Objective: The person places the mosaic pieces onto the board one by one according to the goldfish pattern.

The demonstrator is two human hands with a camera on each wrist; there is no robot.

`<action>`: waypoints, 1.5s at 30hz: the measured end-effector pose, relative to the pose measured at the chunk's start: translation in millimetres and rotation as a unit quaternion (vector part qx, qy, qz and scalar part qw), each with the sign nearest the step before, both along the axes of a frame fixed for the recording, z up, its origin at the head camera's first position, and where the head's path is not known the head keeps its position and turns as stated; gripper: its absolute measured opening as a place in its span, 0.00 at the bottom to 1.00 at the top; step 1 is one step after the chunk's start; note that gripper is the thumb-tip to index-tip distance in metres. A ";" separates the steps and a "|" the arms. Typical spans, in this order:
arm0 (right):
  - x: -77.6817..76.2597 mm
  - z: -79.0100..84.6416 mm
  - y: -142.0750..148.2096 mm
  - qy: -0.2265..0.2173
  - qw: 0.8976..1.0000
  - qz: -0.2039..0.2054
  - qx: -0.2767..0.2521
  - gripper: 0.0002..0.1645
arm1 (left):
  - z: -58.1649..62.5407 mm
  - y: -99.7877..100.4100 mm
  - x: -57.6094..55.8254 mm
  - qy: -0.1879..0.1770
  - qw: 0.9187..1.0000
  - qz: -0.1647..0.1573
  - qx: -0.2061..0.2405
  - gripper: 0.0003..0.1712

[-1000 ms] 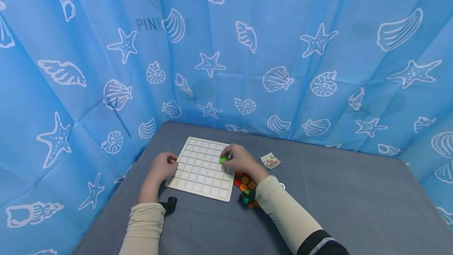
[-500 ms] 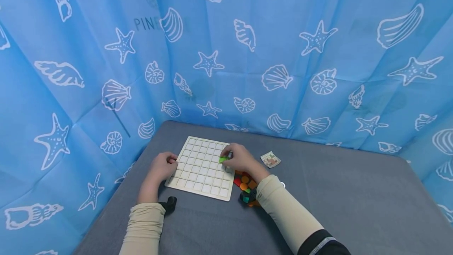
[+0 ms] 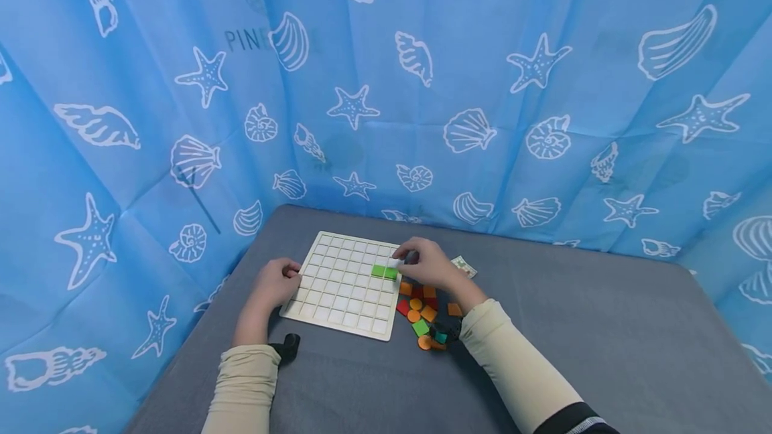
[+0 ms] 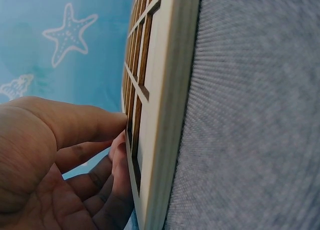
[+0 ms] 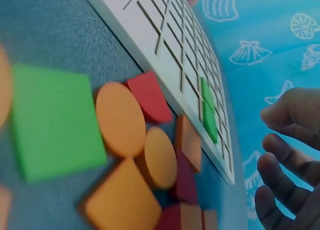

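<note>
A pale wooden grid board (image 3: 338, 290) lies flat on the grey table, with white square cells. My left hand (image 3: 276, 283) is at its left edge; in the left wrist view the thumb (image 4: 100, 124) touches the rim, the other fingers curled beside it. Two green square tiles (image 3: 384, 272) sit side by side in cells near the board's right edge. Just over that edge hovers my right hand (image 3: 427, 265), its fingers relaxed and apart, holding nothing in the right wrist view.
Loose pieces lie right of the board: orange discs (image 5: 121, 119), orange squares (image 5: 122, 200), a red piece (image 5: 150, 97) and a green square (image 5: 57, 121). A small patterned card (image 3: 464, 266) lies behind the right wrist. A blue shell-print curtain (image 3: 386, 86) hangs behind the table.
My right hand has let go of a green tile, leaving it in the board, and has drawn back to the right. The left hand stays at the board's edge.
</note>
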State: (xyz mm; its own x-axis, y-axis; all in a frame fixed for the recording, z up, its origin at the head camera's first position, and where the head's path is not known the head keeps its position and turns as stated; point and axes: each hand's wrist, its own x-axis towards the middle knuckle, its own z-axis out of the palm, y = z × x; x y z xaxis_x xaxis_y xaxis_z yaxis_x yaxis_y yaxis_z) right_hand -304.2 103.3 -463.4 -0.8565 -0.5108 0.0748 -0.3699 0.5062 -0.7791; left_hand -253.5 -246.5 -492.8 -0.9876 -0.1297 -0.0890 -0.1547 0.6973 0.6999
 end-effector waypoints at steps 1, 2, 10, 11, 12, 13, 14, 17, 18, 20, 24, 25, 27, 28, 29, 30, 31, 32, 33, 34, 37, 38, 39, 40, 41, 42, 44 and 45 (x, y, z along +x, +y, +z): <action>2.2 2.2 2.6 0.001 1.000 -0.005 0.001 0.13 | 0.1 -0.2 0.1 0.001 1.000 0.001 -0.002 0.17; 4.2 4.0 5.1 0.004 1.000 -0.008 0.002 0.13 | 0.0 -0.5 0.0 0.002 1.000 0.003 -0.003 0.17; 18.9 3.6 28.1 0.022 1.000 -0.003 0.003 0.13 | 1.6 -2.8 -0.2 0.002 1.000 -0.002 0.002 0.18; 22.2 3.8 30.3 0.019 1.000 0.002 0.002 0.13 | 1.8 -2.7 0.0 0.001 1.000 -0.001 0.002 0.18; 25.4 3.9 32.5 0.016 1.000 0.006 0.002 0.13 | 1.4 -2.8 0.1 0.000 1.000 -0.001 0.002 0.18; 28.5 3.8 34.7 0.013 1.000 0.011 0.000 0.14 | 1.1 -2.7 0.4 -0.001 1.000 0.000 0.001 0.18; 31.9 3.5 36.5 0.011 1.000 0.015 0.000 0.14 | 0.9 -2.7 0.8 -0.002 1.000 0.000 0.001 0.18; 42.4 1.9 41.8 0.013 0.999 0.034 -0.005 0.14 | 0.5 -2.5 1.6 -0.005 1.000 0.002 -0.003 0.18; 45.7 1.0 43.3 0.017 0.999 0.040 -0.005 0.14 | 0.2 -2.6 1.5 -0.004 1.000 0.002 -0.004 0.18; 51.9 -1.3 45.6 0.033 0.998 0.056 -0.005 0.13 | 0.3 -2.2 1.7 -0.005 1.000 0.002 -0.003 0.18; 62.8 -6.1 48.8 0.047 0.996 0.076 0.006 0.13 | 0.3 -1.5 1.6 -0.006 1.000 0.001 -0.003 0.18; 65.0 -7.4 49.5 0.045 0.996 0.079 0.009 0.13 | 0.2 -1.3 1.8 -0.006 1.000 0.001 -0.002 0.18; 69.1 -9.6 51.2 0.031 0.996 0.082 0.017 0.13 | 0.3 -0.9 1.9 -0.005 1.000 0.001 -0.003 0.17; 70.8 -10.6 51.8 0.024 0.996 0.083 0.021 0.13 | 0.4 -0.7 1.8 -0.004 1.000 0.001 -0.002 0.17; 72.3 -11.7 52.2 0.019 0.996 0.086 0.026 0.13 | 0.4 -0.6 1.8 -0.004 1.000 0.001 -0.002 0.17; 73.5 -12.8 52.8 0.014 0.996 0.089 0.030 0.13 | 0.5 -0.4 1.8 -0.004 1.000 0.001 -0.002 0.17; 74.7 -13.8 53.3 0.006 0.995 0.090 0.035 0.13 | 0.5 -0.2 1.8 -0.003 1.000 0.001 -0.002 0.17; 75.7 -14.9 54.0 0.002 0.995 0.093 0.039 0.13 | 0.5 -0.1 1.7 -0.003 1.000 0.001 -0.002 0.17; 76.5 -15.9 54.4 -0.003 0.995 0.095 0.042 0.12 | 0.3 0.0 1.5 -0.002 1.000 0.000 -0.002 0.17; 76.9 -16.8 54.7 -0.007 0.994 0.098 0.044 0.12 | 0.2 0.1 1.5 -0.003 1.000 0.001 -0.002 0.17; 77.3 -18.8 56.1 -0.011 0.993 0.102 0.050 0.11 | 0.1 0.6 1.4 -0.004 1.000 0.003 -0.002 0.17; 77.1 -19.2 56.6 -0.010 0.993 0.103 0.052 0.11 | 0.2 0.8 1.2 -0.004 1.000 0.003 -0.001 0.17; 77.0 -19.3 56.9 -0.009 0.993 0.103 0.053 0.10 | 0.4 0.9 1.2 -0.004 1.000 0.003 -0.002 0.17; 76.9 -19.3 57.2 -0.006 0.993 0.104 0.056 0.10 | 0.4 1.0 1.0 -0.004 1.000 0.004 -0.002 0.17; 76.8 -19.4 57.4 -0.005 0.993 0.104 0.057 0.10 | 0.6 1.1 0.9 -0.004 1.000 0.004 -0.002 0.17; 76.9 -19.3 57.5 -0.005 0.993 0.104 0.058 0.09 | 0.8 1.2 0.9 -0.004 1.000 0.004 -0.003 0.17; 77.1 -19.2 57.7 -0.007 0.993 0.104 0.058 0.09 | 1.0 1.3 0.8 -0.004 1.000 0.003 -0.003 0.17; 77.2 -19.0 57.6 -0.007 0.993 0.104 0.058 0.09 | 1.0 1.2 0.8 -0.005 1.000 0.003 -0.003 0.17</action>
